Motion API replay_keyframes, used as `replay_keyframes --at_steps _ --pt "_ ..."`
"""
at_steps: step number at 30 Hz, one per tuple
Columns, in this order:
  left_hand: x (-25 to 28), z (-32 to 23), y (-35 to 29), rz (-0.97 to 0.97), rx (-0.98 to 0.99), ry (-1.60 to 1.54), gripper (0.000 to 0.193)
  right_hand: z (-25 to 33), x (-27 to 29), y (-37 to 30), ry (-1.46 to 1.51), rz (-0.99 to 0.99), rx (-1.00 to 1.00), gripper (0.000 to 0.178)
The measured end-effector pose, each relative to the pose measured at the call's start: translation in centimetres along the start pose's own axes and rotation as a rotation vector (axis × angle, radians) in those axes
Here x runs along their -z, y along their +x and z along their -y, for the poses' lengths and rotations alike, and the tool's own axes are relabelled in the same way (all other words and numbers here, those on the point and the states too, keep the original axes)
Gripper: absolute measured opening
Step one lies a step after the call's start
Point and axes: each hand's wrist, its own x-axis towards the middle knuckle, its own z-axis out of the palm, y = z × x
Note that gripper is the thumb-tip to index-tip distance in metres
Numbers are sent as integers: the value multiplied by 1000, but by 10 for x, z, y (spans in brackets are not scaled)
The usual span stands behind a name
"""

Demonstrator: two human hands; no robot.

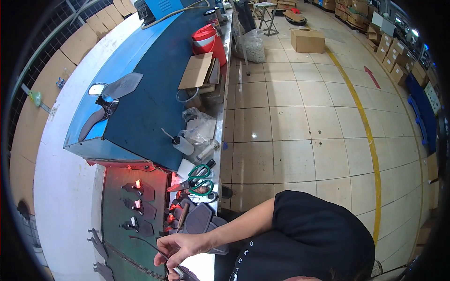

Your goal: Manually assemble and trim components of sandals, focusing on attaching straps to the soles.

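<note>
My right hand (pixel 185 248) has its fingers pinched on a thin, dark, curved strip (pixel 146 243) above the near end of the green conveyor belt (pixel 117 196). Just below it, fingers of my left hand (pixel 173 276) show at the bottom edge, beside a dark piece with a shiny light part (pixel 179 271); most of that hand is out of frame. Three dark flat pieces with straps (pixel 140 208) lie in a row on the belt. Dark sole-shaped pieces (pixel 198 218) and a brown-handled tool (pixel 183 217) lie beside my right hand.
A blue machine (pixel 140 107) with a red glow underneath stands over the belt, with strapped grey pieces (pixel 112 93) on top. Green-handled scissors (pixel 199 180), a white squeeze bottle (pixel 183 145), cardboard (pixel 197 70) and a red cooler jug (pixel 208 42) line the bench edge.
</note>
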Motion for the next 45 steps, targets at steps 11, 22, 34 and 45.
replay_keyframes --at_steps 11,22,34,45 --pt "1 26 -8 269 -107 408 60 -2 -1 1 38 -128 45 29" --pt "46 12 -11 309 75 -232 40 5 15 -8 -419 -231 79 40" --pt "50 20 -15 -6 -92 -122 27 -5 16 -13 -439 -156 -101 30" --pt "45 24 -18 -138 -137 -54 26 -5 19 -17 -189 -111 -177 54"
